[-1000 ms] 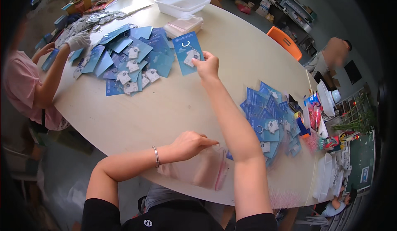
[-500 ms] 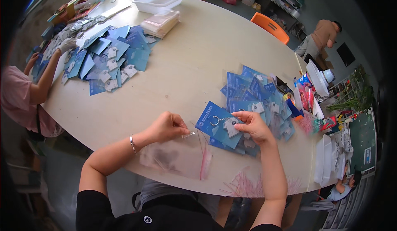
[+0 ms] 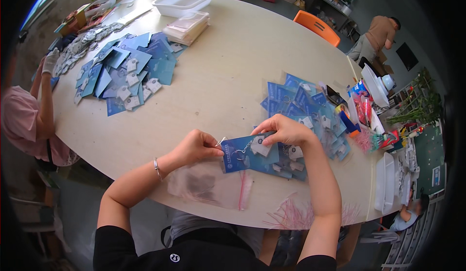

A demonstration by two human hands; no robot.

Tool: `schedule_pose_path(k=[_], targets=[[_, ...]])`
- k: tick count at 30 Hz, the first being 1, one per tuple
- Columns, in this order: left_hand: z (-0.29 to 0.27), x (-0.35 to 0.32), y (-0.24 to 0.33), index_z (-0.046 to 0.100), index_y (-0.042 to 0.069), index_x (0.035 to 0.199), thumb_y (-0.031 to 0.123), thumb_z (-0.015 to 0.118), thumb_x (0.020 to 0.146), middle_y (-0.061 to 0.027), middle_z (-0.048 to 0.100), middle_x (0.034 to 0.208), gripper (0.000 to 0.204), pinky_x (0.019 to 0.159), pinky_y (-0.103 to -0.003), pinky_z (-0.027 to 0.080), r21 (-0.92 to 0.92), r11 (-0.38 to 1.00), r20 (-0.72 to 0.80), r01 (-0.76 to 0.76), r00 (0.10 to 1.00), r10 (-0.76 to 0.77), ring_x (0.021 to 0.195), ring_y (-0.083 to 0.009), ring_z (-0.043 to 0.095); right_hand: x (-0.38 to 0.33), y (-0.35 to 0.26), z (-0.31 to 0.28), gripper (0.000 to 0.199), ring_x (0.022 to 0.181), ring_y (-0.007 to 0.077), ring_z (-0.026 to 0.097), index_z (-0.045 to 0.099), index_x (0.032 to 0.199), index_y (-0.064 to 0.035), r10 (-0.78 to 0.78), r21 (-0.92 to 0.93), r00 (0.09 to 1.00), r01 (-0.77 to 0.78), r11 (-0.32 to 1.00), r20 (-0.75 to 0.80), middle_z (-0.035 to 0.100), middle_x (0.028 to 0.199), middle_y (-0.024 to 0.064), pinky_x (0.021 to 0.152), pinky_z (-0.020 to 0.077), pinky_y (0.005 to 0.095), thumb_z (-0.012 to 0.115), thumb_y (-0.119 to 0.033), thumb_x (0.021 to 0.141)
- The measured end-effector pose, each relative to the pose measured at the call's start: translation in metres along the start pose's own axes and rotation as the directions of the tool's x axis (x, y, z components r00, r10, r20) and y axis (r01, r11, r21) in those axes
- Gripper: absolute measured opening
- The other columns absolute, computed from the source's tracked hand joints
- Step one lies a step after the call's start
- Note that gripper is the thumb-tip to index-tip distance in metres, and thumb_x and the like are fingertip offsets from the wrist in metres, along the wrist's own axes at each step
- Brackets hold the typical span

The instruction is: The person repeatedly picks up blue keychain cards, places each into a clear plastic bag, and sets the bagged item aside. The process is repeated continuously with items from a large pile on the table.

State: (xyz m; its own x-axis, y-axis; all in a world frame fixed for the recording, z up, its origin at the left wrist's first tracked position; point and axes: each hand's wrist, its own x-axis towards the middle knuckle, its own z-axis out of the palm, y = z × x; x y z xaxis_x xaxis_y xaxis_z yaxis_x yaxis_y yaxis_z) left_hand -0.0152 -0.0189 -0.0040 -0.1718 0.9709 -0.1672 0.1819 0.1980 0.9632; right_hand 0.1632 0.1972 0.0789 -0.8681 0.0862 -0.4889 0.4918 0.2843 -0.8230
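Note:
My right hand point(image 3: 286, 131) grips a blue printed card point(image 3: 235, 160) by its upper right edge, thumb on the front. Fixed to the card is a keychain with a metal ring, a short chain and a white T-shirt-shaped charm point(image 3: 261, 146). The closed fingers of my left hand point(image 3: 201, 146) pinch a glinting bit of clear plastic point(image 3: 221, 142) against the card's left end; its full shape cannot be made out. Below my hands, clear plastic bags point(image 3: 208, 186) with a red strip lie at the table's near edge. Bagged cards point(image 3: 296, 101) are piled beyond my right hand.
A heap of blue cards with charms point(image 3: 128, 69) lies far left, beside stacked clear bags point(image 3: 187, 27) and a white tub point(image 3: 184, 1). Pink strands point(image 3: 291, 215) lie near right. A gloved co-worker's hand point(image 3: 50, 61) is at the left; an orange chair point(image 3: 316, 27) stands beyond.
My right hand has tilted the card level and moved it left, to my left fingers. The left hand has barely shifted. The co-worker's gloved hand has moved away from the card heap.

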Motion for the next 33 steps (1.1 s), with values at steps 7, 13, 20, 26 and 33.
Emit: schedule_pose_path(k=[7,13,20,26,33], targets=[[-0.001,-0.001,0.005,0.062,-0.002,0.089,0.004,0.073,0.077,-0.0016,0.063,0.072,0.017,0.061,-0.023,0.045,-0.058,0.998,0.030,0.009,1.000,-0.007,0.068,-0.0057,0.055,0.031,-0.024,0.017,0.040,0.083,0.0190,0.062,0.066,0.108,-0.0046,-0.089,-0.318,0.996,0.094,0.943,0.030,0.066,0.085,0.0105,0.075,0.0483,0.0308,0.068,0.001,0.069],[0.000,0.000,0.000,0.058,0.000,0.088,0.000,0.066,0.082,-0.0001,0.062,0.079,0.010,0.068,-0.021,0.046,-0.131,0.990,0.024,-0.059,0.998,0.062,0.074,-0.0053,0.056,0.041,-0.026,0.044,0.045,0.078,0.0156,0.057,0.064,0.111,-0.0041,-0.065,-0.258,0.996,0.045,0.965,-0.068,0.062,0.079,0.0077,0.073,0.0461,0.0291,0.069,-0.001,0.066],[0.002,0.003,0.010,0.059,0.001,0.082,0.000,0.064,0.083,0.0008,0.062,0.081,0.006,0.068,-0.020,0.046,-0.143,0.981,0.021,-0.131,0.991,0.135,0.076,-0.0044,0.056,0.049,-0.008,0.076,0.042,0.080,0.0167,0.060,0.062,0.108,0.0011,-0.170,0.024,0.976,0.175,0.984,-0.136,0.066,0.087,0.0114,0.075,0.0471,0.0297,0.070,-0.004,0.067],[-0.006,0.003,0.015,0.061,0.002,0.081,0.005,0.067,0.081,-0.0025,0.061,0.079,0.007,0.061,-0.023,0.045,-0.081,0.987,-0.072,-0.136,0.989,0.130,0.067,-0.0074,0.055,0.023,-0.012,0.077,0.026,0.073,0.0100,0.055,0.062,0.103,0.0002,-0.027,0.204,0.992,0.051,0.978,-0.122,0.061,0.085,0.0031,0.069,0.0455,0.0271,0.062,-0.012,0.080],[0.013,-0.002,0.045,0.061,0.006,0.084,0.004,0.072,0.073,-0.0030,0.055,0.097,0.016,0.081,-0.030,0.042,0.126,0.936,-0.001,-0.329,0.943,0.332,0.094,-0.0178,0.052,0.032,0.011,0.101,0.008,0.062,0.0104,0.053,0.062,0.080,-0.0010,-0.057,0.491,0.997,0.077,0.868,-0.056,0.055,0.068,0.0011,0.056,0.0431,0.0256,0.060,-0.007,0.083]])
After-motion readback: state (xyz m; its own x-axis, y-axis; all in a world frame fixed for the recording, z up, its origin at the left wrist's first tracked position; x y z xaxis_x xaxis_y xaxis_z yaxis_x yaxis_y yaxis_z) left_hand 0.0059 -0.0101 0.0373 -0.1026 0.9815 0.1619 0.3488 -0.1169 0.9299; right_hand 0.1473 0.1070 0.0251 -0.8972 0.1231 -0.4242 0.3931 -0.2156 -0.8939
